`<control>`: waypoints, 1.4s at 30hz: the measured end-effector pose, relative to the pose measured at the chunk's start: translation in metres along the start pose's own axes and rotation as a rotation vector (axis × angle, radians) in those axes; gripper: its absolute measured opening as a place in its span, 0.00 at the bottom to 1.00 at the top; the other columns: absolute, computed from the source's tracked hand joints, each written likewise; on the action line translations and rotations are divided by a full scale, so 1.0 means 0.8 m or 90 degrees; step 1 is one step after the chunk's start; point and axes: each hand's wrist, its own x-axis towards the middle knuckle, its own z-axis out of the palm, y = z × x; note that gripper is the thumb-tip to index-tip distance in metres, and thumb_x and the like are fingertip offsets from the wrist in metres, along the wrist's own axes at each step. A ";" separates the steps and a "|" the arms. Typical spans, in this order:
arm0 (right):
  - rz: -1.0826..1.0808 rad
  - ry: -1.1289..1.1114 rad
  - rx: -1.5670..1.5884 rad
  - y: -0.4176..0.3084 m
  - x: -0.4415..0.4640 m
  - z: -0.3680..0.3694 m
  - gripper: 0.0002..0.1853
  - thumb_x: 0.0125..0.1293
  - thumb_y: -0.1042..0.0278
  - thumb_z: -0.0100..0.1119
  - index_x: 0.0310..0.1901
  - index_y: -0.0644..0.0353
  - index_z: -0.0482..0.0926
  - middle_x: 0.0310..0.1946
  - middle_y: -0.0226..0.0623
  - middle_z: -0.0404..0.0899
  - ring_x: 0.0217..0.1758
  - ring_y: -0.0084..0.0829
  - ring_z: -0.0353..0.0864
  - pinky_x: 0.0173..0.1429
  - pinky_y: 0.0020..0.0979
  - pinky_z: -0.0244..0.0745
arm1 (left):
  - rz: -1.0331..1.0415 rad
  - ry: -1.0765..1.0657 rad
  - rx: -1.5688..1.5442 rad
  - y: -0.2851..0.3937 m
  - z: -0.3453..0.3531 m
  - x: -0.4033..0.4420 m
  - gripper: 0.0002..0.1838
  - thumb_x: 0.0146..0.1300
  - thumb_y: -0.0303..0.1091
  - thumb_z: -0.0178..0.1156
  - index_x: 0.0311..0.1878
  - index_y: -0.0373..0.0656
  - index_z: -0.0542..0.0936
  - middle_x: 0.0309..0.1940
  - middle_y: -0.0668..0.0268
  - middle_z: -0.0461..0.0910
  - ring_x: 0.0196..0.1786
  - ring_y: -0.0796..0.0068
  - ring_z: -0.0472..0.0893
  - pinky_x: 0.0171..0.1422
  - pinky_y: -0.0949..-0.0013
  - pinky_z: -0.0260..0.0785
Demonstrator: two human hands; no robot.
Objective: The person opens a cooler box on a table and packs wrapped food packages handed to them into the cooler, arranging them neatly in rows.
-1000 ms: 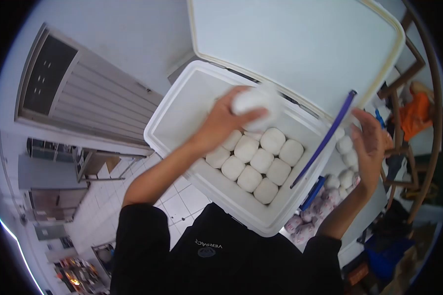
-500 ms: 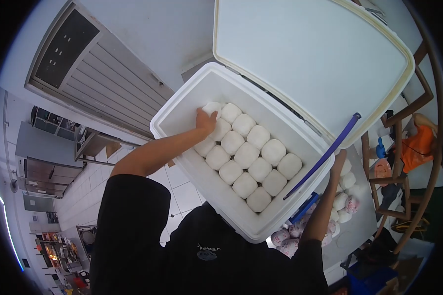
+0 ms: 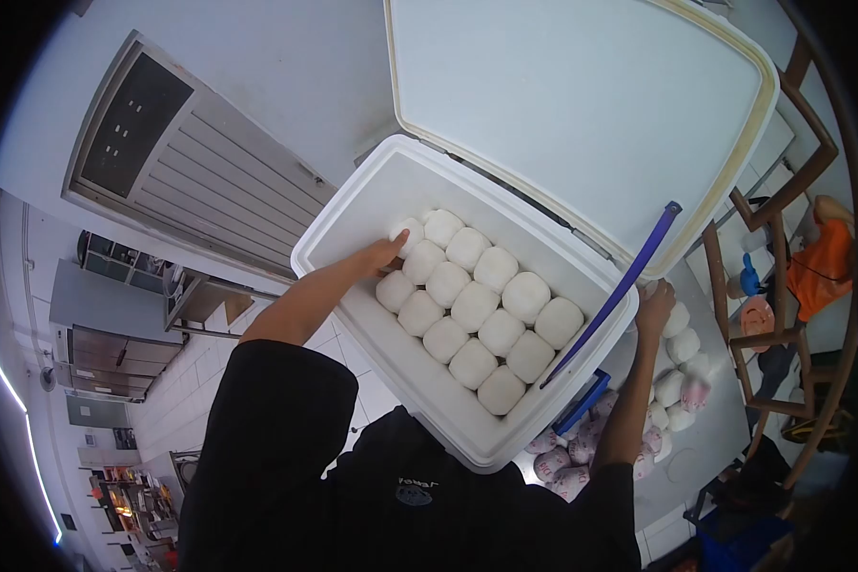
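Note:
A white cooler box point(image 3: 348, 310) stands open, with several rounded white balls point(image 3: 473, 307) packed in rows on its bottom. My left hand point(image 3: 386, 255) is inside at the far left, its fingers around the edge of a white ball point(image 3: 407, 234) at the end of a row. Beyond the box's right rim, my right hand point(image 3: 655, 303) has its fingers curled beside loose white balls point(image 3: 677, 319) on a grey table point(image 3: 710, 419); what it holds is partly hidden.
The raised lid point(image 3: 582, 114) leans back behind the box. A purple strap point(image 3: 620, 291) hangs across the right rim. Pink-printed wrapped balls point(image 3: 550, 465) and a blue object point(image 3: 582, 402) lie right of the box. Wooden chair frames point(image 3: 715, 276) stand at the right.
My left hand has carried a white ball down to the box's left end, then shifted slightly down and left. My right hand has dropped from the raised position to the balls on the table.

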 end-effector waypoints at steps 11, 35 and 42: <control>0.050 -0.277 -0.206 0.019 0.058 -0.009 0.43 0.50 0.60 0.68 0.71 0.43 0.61 0.68 0.51 0.61 0.69 0.59 0.63 0.65 0.51 0.69 | 0.549 0.173 0.768 0.021 0.004 -0.029 0.23 0.64 0.41 0.61 0.60 0.43 0.73 0.57 0.52 0.70 0.58 0.50 0.73 0.62 0.55 0.69; -0.058 -0.342 0.422 -0.001 0.088 0.104 0.55 0.44 0.48 0.76 0.68 0.75 0.59 0.62 0.61 0.71 0.65 0.46 0.73 0.67 0.37 0.68 | 0.635 0.066 0.941 0.027 0.007 -0.042 0.30 0.57 0.30 0.63 0.64 0.42 0.66 0.67 0.57 0.65 0.69 0.56 0.66 0.64 0.55 0.71; 0.218 -0.128 0.641 -0.021 0.039 0.033 0.34 0.50 0.59 0.75 0.55 0.62 0.69 0.45 0.40 0.78 0.47 0.31 0.77 0.47 0.34 0.73 | 0.547 0.103 0.788 0.135 0.035 -0.129 0.27 0.61 0.43 0.66 0.61 0.43 0.72 0.54 0.58 0.79 0.55 0.59 0.80 0.54 0.57 0.74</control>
